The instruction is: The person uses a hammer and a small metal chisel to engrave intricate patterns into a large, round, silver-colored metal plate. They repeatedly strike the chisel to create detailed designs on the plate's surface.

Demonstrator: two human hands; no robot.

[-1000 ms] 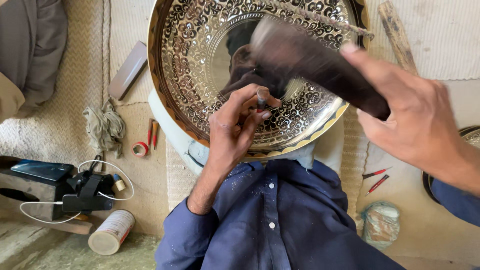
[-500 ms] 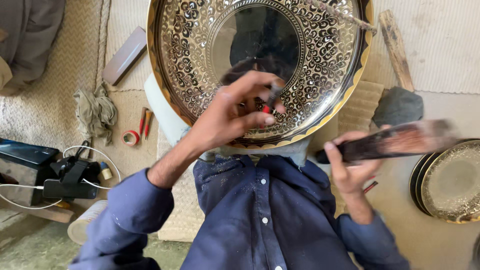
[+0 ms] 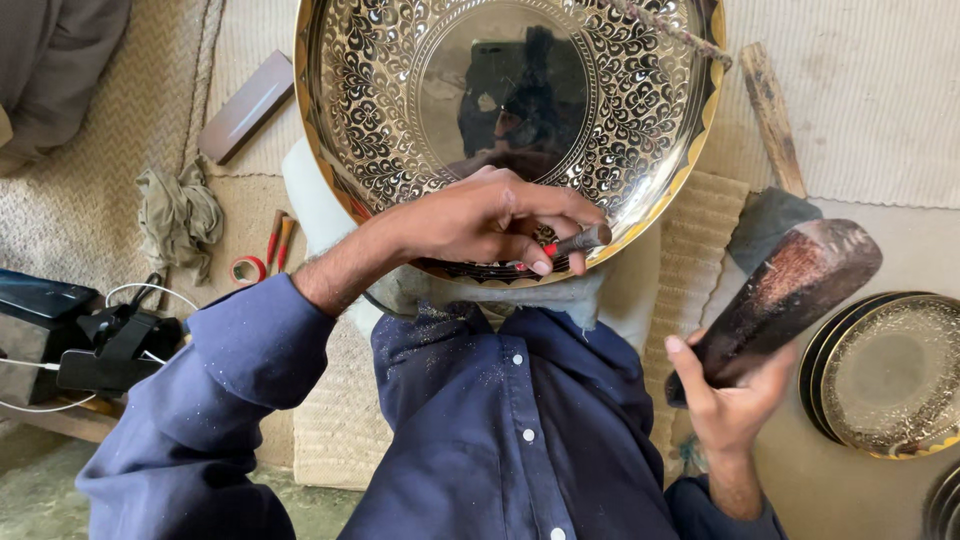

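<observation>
The large engraved brass tray (image 3: 510, 130) leans up against the person's lap, its patterned face turned to the camera, its lower rim resting on a pale cloth above the blue shirt (image 3: 500, 440). The left hand (image 3: 480, 220) pinches a small metal chisel (image 3: 578, 241) against the tray's lower rim, fingers closed narrowly round its shaft. That hand has slid a little along the rim since half a second ago, so the point now sits on a fresh spot of the pattern. The right hand (image 3: 735, 400), fingers wrapped round the handle, holds the dark wooden mallet (image 3: 785, 290) raised to the side, well apart from the chisel; a second ago it was swinging over the tray, so a blow seems just finished. Finished brass plates (image 3: 890, 375) lie at right; a rag (image 3: 178, 215) and roll of tape (image 3: 248, 269) lie at left on the woven mat (image 3: 90, 200).
</observation>
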